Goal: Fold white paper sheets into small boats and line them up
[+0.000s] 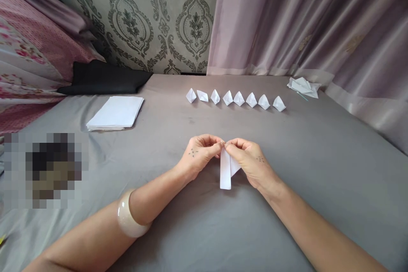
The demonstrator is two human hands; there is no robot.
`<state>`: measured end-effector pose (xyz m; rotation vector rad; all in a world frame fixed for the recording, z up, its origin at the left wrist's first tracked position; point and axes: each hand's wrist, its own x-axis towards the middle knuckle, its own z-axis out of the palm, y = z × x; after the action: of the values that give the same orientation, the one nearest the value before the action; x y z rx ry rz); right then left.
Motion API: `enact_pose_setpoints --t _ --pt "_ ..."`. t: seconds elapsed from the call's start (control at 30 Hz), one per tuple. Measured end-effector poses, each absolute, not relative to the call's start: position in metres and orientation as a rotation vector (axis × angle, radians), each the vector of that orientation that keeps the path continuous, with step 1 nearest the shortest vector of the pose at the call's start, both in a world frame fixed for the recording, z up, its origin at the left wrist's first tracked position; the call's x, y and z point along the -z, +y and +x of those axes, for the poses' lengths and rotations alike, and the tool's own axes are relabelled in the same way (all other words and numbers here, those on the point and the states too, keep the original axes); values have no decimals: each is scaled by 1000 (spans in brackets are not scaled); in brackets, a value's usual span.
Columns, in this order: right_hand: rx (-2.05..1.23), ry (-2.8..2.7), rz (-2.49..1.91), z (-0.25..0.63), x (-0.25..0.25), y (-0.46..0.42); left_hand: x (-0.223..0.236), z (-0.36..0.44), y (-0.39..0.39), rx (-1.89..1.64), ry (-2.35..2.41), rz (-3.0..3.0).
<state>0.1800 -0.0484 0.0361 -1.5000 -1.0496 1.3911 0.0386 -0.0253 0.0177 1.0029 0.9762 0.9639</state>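
Note:
Between my two hands is a partly folded sheet of white paper [225,171], with a long narrow strip hanging down and a slanted flap on its right. My left hand [201,153] pinches its top edge between thumb and fingers. Close beside it, my right hand [250,159] grips the same paper at the top right, thumb on the near side. The fingertips of both hands almost meet, and part of the paper is hidden behind the right hand. Beyond them stands a row of several small folded paper boats [239,99].
A stack of white paper [116,111] lies at the left on the grey cloth [178,229]. Folded white papers [303,86] and a thin bluish stick lie at the far right. A black cloth [105,77] is at the back left. Curtains [287,17] hang behind. One left patch is blurred out.

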Motion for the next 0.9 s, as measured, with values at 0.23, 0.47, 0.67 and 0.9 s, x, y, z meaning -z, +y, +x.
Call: enact_pose_setpoints --t 0.23,0.47,0.67,0.9 --pt "-1531 -988 -1434 183 -37 -47 -14 38 -24 -995 926 956" --pt "-1031 -1550 -1380 199 -31 -41 -12 31 -12 -1025 886 657" --pt "-385 -2209 -1035 209 -22 -36 -13 29 -9 -939 826 552" --pt "-348 -2112 -859 205 -18 -37 -14 32 -14 -801 775 530"
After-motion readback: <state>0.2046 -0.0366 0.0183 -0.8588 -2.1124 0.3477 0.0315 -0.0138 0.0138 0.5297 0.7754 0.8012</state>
